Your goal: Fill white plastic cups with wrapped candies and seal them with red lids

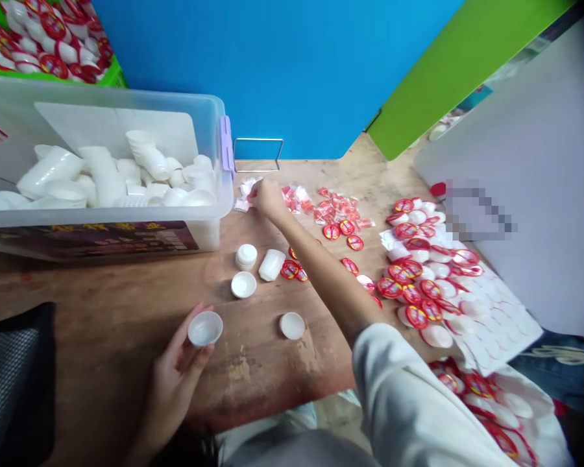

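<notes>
Gripping the rim cup (205,332) from its outer side, the left hand (178,363) sits between 7 and 8 o'clock from the middle of the view. Its thumb and fingers are curled against the wall, pinching that cup with its mouth facing up. At 11 o'clock, the right hand (268,198) reaches down to the white packets (246,189), its fingertips drawn in; whether they pinch 1 or only touch, I cannot tell.

From the rim cup, a short stack (246,257) stands at 1 o'clock, with an open cup (244,285) just below it and a lying stack (272,265) just beside it. A lone cup (292,325) rests at 3 o'clock from the rim cup.

Back from the middle, red packets (339,207) lie at 2 o'clock, just above 3 red discs (331,231); more discs show on either side of the right forearm. Lidded cups (411,270) are heaped between 3 and 4 o'clock, partly over a white sheet (509,318). A bag (545,395) with more of them is between 4 and 5. Between 9 and 10, a clear bin (209,155) holds white cups; a green crate (119,76) of lidded ones stands at 10.
</notes>
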`<state>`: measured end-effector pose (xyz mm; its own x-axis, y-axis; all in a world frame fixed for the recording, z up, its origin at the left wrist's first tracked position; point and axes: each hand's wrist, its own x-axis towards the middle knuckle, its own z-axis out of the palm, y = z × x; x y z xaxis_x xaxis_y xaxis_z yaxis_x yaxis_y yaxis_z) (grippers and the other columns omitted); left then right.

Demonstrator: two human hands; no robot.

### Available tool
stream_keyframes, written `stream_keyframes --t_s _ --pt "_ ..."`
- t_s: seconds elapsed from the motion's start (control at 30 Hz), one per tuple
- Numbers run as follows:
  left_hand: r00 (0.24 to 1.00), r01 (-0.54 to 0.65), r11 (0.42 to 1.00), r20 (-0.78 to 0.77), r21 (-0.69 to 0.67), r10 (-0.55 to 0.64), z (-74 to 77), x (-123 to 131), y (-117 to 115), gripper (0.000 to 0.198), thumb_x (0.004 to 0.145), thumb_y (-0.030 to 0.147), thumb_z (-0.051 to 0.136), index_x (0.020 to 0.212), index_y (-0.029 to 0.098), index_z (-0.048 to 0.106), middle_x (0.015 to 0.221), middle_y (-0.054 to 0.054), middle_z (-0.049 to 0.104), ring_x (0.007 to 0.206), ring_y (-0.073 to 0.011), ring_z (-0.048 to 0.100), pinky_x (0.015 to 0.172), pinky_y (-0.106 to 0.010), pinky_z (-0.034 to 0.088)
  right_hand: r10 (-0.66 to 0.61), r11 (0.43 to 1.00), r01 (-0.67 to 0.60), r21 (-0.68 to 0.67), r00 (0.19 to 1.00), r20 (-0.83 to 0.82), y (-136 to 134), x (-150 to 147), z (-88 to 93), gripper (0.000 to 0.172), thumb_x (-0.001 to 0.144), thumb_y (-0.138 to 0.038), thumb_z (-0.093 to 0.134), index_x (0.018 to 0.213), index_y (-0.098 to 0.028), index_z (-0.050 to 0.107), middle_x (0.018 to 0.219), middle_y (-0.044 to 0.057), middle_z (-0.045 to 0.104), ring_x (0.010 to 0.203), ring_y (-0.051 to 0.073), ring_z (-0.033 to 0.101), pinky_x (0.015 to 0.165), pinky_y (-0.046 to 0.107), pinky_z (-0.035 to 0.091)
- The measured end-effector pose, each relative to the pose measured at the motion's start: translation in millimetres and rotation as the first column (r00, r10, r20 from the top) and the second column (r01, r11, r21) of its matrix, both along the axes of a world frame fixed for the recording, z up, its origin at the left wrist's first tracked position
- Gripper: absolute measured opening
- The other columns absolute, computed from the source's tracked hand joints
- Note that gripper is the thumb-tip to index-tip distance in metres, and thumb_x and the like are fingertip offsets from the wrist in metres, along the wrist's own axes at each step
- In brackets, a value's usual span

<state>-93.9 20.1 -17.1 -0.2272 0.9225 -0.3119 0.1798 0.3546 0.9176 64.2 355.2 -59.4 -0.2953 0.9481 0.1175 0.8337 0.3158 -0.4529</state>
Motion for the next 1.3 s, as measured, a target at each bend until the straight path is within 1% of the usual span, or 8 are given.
stream_keyframes --t_s 0.2,0.47,0.7,0.83,0.93,1.03,1.17,1.3 --pt "0.999 0.017 1.000 0.033 -0.021 -0.016 -0.2 6.2 0.9 0.061 0.076 0.048 0.063 0.129 0.020 0.050 0.129 -0.009 0.058 0.122 -0.0245 0.052 0.106 -0.038 0.039 -0.038 0.998 0.034 -0.051 0.996 -0.083 -10.0 13.4 0.7 0.021 0.075 -0.017 0.057 0.088 -0.012 0.073 0.085 0.009 0.072 0.079 0.020 0.064 0.072 0.026 0.047" --pt "0.999 -0.001 0.999 0.040 -0.042 0.003 4.2 13.0 -3.1 0.066 0.072 0.052 0.065 0.127 0.018 0.052 0.126 -0.010 0.061 0.115 -0.0251 0.058 0.101 -0.037 0.044 -0.139 0.989 0.130 -0.070 0.980 -0.142 -11.3 13.4 2.7 0.020 0.073 -0.014 0.056 0.088 -0.014 0.069 0.085 0.008 0.070 0.080 0.019 0.064 0.070 0.026 0.046" --pt "0.999 -0.047 0.997 0.012 -0.063 0.048 3.4 5.0 -6.8 0.067 0.071 0.053 0.066 0.126 0.019 0.052 0.127 -0.010 0.060 0.118 -0.0253 0.055 0.102 -0.037 0.043 -0.152 0.986 0.143 -0.084 0.980 -0.124 -10.3 16.9 3.9 0.039 0.070 -0.008 0.056 0.109 -0.013 0.059 0.087 0.008 0.069 0.081 0.021 0.062 0.069 0.028 0.046" --pt "0.998 -0.067 0.996 0.016 -0.060 0.068 2.7 2.7 -5.6 0.067 0.069 0.054 0.067 0.125 0.019 0.055 0.128 -0.011 0.060 0.115 -0.0271 0.057 0.103 -0.039 0.042 -0.098 0.994 0.096 -0.043 0.995 -0.038 -11.4 19.4 12.2 0.046 0.073 -0.010 0.058 0.119 -0.015 0.056 0.101 0.011 0.065 0.089 0.024 0.061 0.075 0.033 0.046" --pt "0.997 -0.072 0.995 0.018 -0.063 0.074 2.4 2.1 -4.6 0.067 0.068 0.053 0.068 0.124 0.019 0.056 0.125 -0.011 0.061 0.113 -0.0278 0.059 0.102 -0.040 0.042 0.059 0.998 -0.059 0.003 0.993 0.100 -11.4 16.9 16.8 0.042 0.070 -0.012 0.066 0.111 -0.018 0.064 0.118 0.012 0.058 0.102 0.026 0.056 0.083 0.034 0.044" --pt "0.996 -0.081 0.995 0.024 -0.066 0.083 1.6 1.7 -4.2 0.066 0.068 0.053 0.068 0.123 0.018 0.056 0.126 -0.011 0.061 0.114 -0.0275 0.058 0.102 -0.040 0.042 0.167 0.985 -0.172 0.004 0.959 0.229 -10.6 13.4 15.1 0.038 0.066 -0.013 0.072 0.104 -0.017 0.069 0.114 0.013 0.060 0.106 0.030 0.052 0.087 0.038 0.042" --pt "0.995 -0.084 0.994 0.038 -0.069 0.087 -0.9 0.8 -3.6 0.067 0.069 0.053 0.068 0.124 0.017 0.055 0.127 -0.011 0.060 0.116 -0.0271 0.057 0.104 -0.039 0.041 0.149 0.987 -0.159 0.023 0.959 0.242 -9.7 13.4 7.5 0.024 0.071 -0.012 0.068 0.095 -0.013 0.071 0.104 0.015 0.063 0.103 0.030 0.052 0.087 0.040 0.040" --pt "0.999 -0.051 0.997 0.017 -0.056 0.052 -1.5 0.7 -2.9 0.064 0.071 0.052 0.066 0.125 0.019 0.054 0.128 -0.010 0.059 0.119 -0.0274 0.054 0.104 -0.041 0.041 0.146 0.985 -0.162 0.056 0.963 0.228 -13.8 15.5 3.7 0.017 0.074 -0.013 0.064 0.090 -0.012 0.069 0.108 0.016 0.061 0.105 0.030 0.049 0.085 0.038 0.039"
